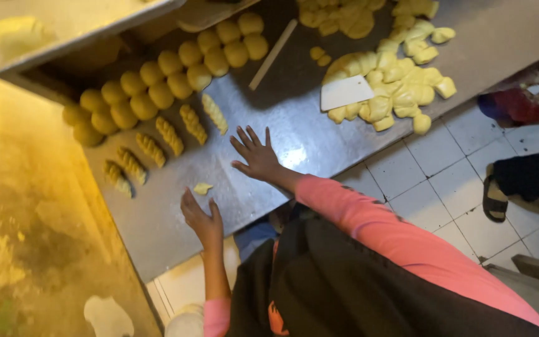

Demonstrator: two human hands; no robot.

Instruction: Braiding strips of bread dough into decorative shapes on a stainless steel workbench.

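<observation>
Our left hand (202, 219) lies open and flat on the metal bench (157, 218), holding nothing, and just beside its fingertips there is a small scrap of yellow dough (203, 188), not touched. We judge that this scrap can be lost easily: if the hand slides sideways, it may push the piece to the near edge and down on the tiled floor (444, 187).

A little behind it stand the twisted dough pieces (169, 136) in a slanted row, and behind them the round dough balls (169, 78) in two close rows. They are soft, we think, so a careless sweep of the arm may flatten a twist or press two balls together.

Our right hand (256, 156) is also open, fingers spread, palm down on the bare steel, gripping nothing. The surface looks shiny and maybe floured, so a hand that leans on it could slip.

Further right lie a thin wooden stick (273, 54) and a white scraper (346, 92) resting against the cut dough chunks (400, 87). Some chunks sit near the bench edge, and a reach across them with the pink sleeve (369, 218) may knock one off.
</observation>
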